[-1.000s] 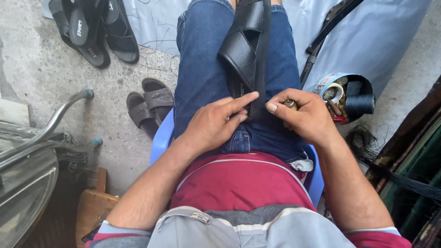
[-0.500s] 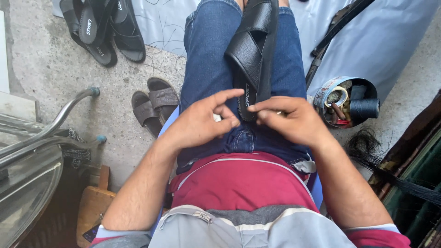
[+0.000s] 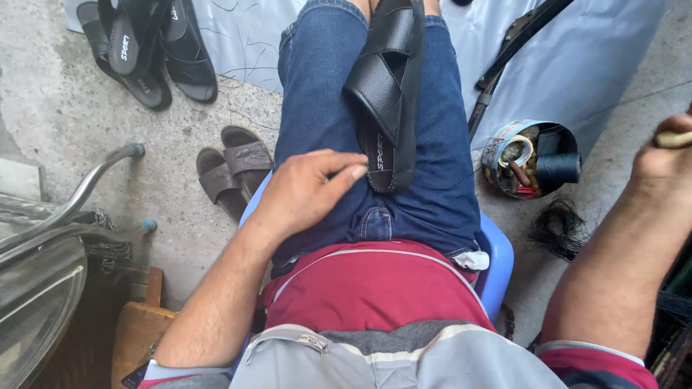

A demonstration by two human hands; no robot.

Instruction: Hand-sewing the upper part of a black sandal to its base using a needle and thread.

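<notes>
While the black cross-strap sandal [image 3: 389,86] lies sole-down along the person's lap, its long axis running from twelve to six o'clock with the heel end nearest the body, the left hand [image 3: 306,194] rests on the thigh, fingers [image 3: 346,169] loosely spread, holding nothing and just touching the heel edge at three o'clock. The right hand [image 3: 667,155] is well apart at three o'clock of the sandal, fingers clenched on a small pale object [image 3: 676,139] too cropped to identify.

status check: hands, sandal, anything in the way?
Left hand open, fingertips at black sandal lying on lap. Right hand out wide, pinching a pale tool. Nothing blocking.
</notes>
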